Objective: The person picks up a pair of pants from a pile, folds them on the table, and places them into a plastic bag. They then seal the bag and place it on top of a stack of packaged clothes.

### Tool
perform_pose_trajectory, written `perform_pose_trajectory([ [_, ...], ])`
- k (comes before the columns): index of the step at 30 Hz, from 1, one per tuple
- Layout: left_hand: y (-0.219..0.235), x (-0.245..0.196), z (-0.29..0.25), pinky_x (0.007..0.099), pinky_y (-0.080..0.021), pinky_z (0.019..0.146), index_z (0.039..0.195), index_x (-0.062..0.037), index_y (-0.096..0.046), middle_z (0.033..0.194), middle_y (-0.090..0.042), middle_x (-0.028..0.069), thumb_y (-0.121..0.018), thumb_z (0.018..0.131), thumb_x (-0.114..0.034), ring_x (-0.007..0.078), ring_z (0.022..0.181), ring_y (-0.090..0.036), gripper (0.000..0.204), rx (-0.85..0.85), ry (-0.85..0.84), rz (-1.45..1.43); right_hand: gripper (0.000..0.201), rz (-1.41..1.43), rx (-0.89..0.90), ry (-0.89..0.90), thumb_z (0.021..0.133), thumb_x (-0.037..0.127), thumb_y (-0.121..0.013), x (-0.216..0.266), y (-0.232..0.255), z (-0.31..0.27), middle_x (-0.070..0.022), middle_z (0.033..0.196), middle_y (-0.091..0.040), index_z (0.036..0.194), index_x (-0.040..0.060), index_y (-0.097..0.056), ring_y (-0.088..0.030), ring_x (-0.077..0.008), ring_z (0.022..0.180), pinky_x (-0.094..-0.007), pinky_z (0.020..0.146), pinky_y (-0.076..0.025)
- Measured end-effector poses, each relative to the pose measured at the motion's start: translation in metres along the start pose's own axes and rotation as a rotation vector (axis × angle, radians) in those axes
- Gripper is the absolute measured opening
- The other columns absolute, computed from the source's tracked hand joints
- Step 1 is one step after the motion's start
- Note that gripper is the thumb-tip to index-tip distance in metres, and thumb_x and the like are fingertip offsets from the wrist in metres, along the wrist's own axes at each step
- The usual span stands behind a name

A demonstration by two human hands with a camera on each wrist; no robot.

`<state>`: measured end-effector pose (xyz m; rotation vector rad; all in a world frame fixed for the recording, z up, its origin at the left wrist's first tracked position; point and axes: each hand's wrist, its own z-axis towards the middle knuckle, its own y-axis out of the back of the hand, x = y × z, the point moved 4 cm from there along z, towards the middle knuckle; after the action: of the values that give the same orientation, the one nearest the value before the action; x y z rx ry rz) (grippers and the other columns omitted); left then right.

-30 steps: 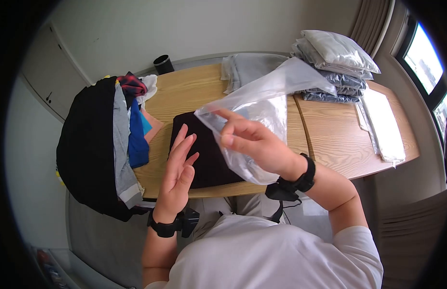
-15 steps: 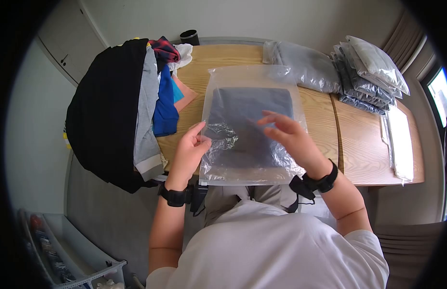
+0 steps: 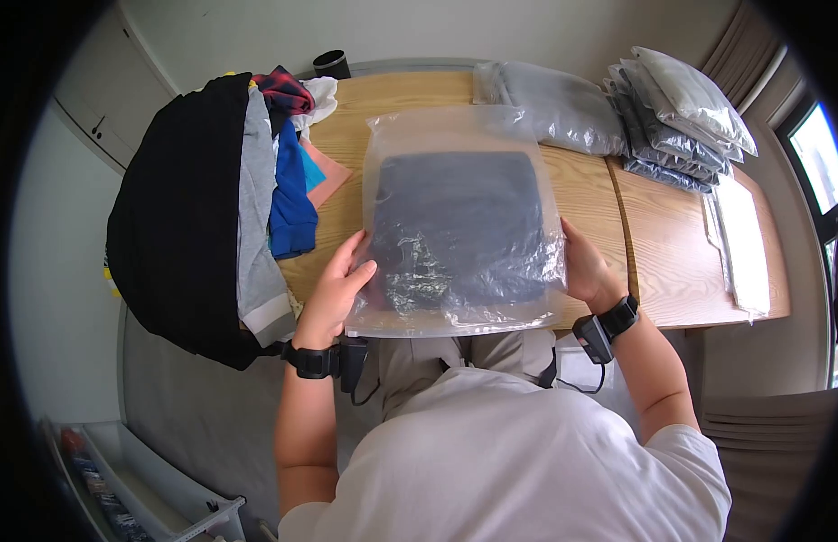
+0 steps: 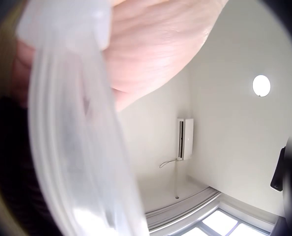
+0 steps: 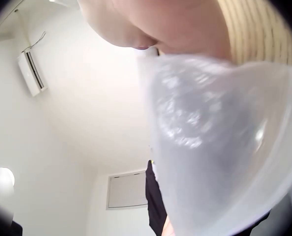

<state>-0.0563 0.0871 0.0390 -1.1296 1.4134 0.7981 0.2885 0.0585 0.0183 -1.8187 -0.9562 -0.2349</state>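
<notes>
A clear plastic bag (image 3: 455,135) with a folded dark garment (image 3: 459,208) inside lies in front of the person, over the table's near edge. The left hand (image 3: 328,294) grips its lower left side, thumb over the film. At the opposite side the right hand (image 3: 589,269) holds the bag's edge, some of its fingers hidden by the bag. In the left wrist view the bag's pale edge (image 4: 82,132) runs past the palm (image 4: 151,44). Crinkled film (image 5: 200,142) hangs under the right hand (image 5: 170,22) in the right wrist view.
A heap of clothes with a black garment (image 3: 175,217) is on the left. Bagged garments (image 3: 563,104) and a stack of packed bags (image 3: 676,117) are at the back right, with flat white bags (image 3: 742,244) nearer. A grey crate (image 3: 157,488) stands below left.
The bag, earlier lifted and slanted in the right hand, now lies flat with the dark garment inside. The right hand has moved from above it to its right edge; the left holds the left side.
</notes>
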Motion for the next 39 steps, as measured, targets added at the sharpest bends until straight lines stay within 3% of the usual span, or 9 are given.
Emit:
perform_pose_trajectory([
  [6, 0.006, 0.006, 0.001, 0.0287, -0.034, 0.102, 0.145, 0.0017, -0.027, 0.142, -0.042, 0.0143, -0.055, 0.094, -0.010, 0.0174, 0.123, -0.044, 0.060, 0.019, -0.050, -0.039, 0.044, -0.004, 0.204, -0.089, 0.099, 0.039, -0.045, 0.005, -0.008, 0.014, -0.0110, 0.108, -0.064, 0.119, 0.0010, -0.056, -0.064, -0.0217, 0.093, -0.0350, 0.085, -0.053],
  [12, 0.001, 0.002, -0.007, 0.0293, -0.031, 0.105, 0.145, -0.0002, -0.030, 0.143, -0.041, 0.0142, -0.054, 0.094, -0.008, 0.0188, 0.128, -0.042, 0.057, -0.063, -0.046, -0.059, 0.028, -0.605, -0.143, -0.080, 0.086, 0.018, -0.068, 0.003, -0.040, 0.019, -0.0083, 0.101, -0.065, 0.108, 0.0009, -0.062, -0.062, -0.0187, 0.093, -0.0301, 0.079, -0.053],
  [18, -0.003, 0.004, -0.015, 0.0318, -0.033, 0.105, 0.141, -0.0029, -0.037, 0.146, -0.038, 0.0163, -0.050, 0.092, 0.001, 0.0246, 0.131, -0.042, 0.051, -0.147, -0.235, -0.144, 0.029, -0.242, -0.007, 0.114, 0.084, 0.009, -0.067, -0.009, -0.028, -0.013, -0.0098, 0.100, -0.066, 0.110, -0.0011, -0.061, -0.063, -0.0192, 0.093, -0.0332, 0.081, -0.054],
  [26, 0.016, 0.014, -0.018, 0.0303, -0.036, 0.103, 0.140, 0.0006, -0.038, 0.146, -0.038, 0.0145, -0.048, 0.092, 0.003, 0.0232, 0.130, -0.043, 0.049, -0.440, -0.323, -0.205, 0.049, -0.169, -0.394, 0.431, 0.083, -0.001, -0.061, 0.036, 0.071, -0.122, -0.0181, 0.120, -0.058, 0.129, -0.0059, -0.045, -0.063, -0.0280, 0.101, -0.0371, 0.088, -0.053],
  [30, 0.009, 0.023, -0.022, 0.0337, -0.037, 0.103, 0.139, -0.0017, -0.040, 0.142, -0.042, 0.0171, -0.049, 0.091, 0.003, 0.0266, 0.125, -0.046, 0.049, -0.412, -0.195, -0.011, 0.049, -0.132, -0.480, 0.430, 0.081, 0.004, -0.064, 0.045, 0.108, -0.160, -0.0208, 0.116, -0.059, 0.126, -0.0079, -0.047, -0.063, -0.0305, 0.099, -0.0375, 0.089, -0.053],
  [32, -0.014, -0.007, -0.043, 0.0367, -0.038, 0.102, 0.135, -0.0061, -0.046, 0.137, -0.045, 0.0177, -0.054, 0.088, 0.000, 0.0284, 0.121, -0.049, 0.048, -0.650, -0.472, 1.027, 0.049, -0.097, -0.627, 0.412, 0.082, 0.007, -0.065, 0.042, 0.122, -0.171, -0.0220, 0.114, -0.060, 0.124, -0.0093, -0.047, -0.063, -0.0315, 0.098, -0.0368, 0.088, -0.053],
  [34, -0.036, -0.026, -0.058, 0.0389, -0.042, 0.097, 0.124, -0.0074, -0.056, 0.126, -0.052, 0.0152, -0.063, 0.083, -0.006, 0.0306, 0.113, -0.052, 0.042, -0.601, -0.610, 1.165, 0.048, -0.106, -0.623, 0.420, 0.082, 0.008, -0.065, 0.040, 0.132, -0.177, -0.0228, 0.113, -0.060, 0.123, -0.0103, -0.047, -0.064, -0.0324, 0.096, -0.0369, 0.087, -0.054],
  [36, -0.059, -0.019, -0.065, 0.0388, -0.042, 0.094, 0.113, -0.0043, -0.063, 0.119, -0.057, 0.0117, -0.069, 0.079, -0.008, 0.0312, 0.108, -0.054, 0.035, -0.069, -0.532, 1.105, 0.047, -0.062, -0.600, 0.486, 0.082, 0.009, -0.065, 0.042, 0.128, -0.186, -0.0228, 0.111, -0.060, 0.122, -0.0102, -0.048, -0.065, -0.0327, 0.094, -0.0380, 0.085, -0.055],
  [39, -0.067, -0.010, -0.068, 0.0385, -0.046, 0.085, 0.103, -0.0029, -0.065, 0.104, -0.058, 0.0098, -0.074, 0.072, -0.010, 0.0296, 0.098, -0.055, 0.033, -0.035, -0.491, 1.146, 0.045, -0.044, -0.548, 0.544, 0.083, 0.010, -0.064, 0.043, 0.127, -0.200, -0.0221, 0.110, -0.062, 0.120, -0.0110, -0.049, -0.065, -0.0319, 0.093, -0.0389, 0.084, -0.056],
])
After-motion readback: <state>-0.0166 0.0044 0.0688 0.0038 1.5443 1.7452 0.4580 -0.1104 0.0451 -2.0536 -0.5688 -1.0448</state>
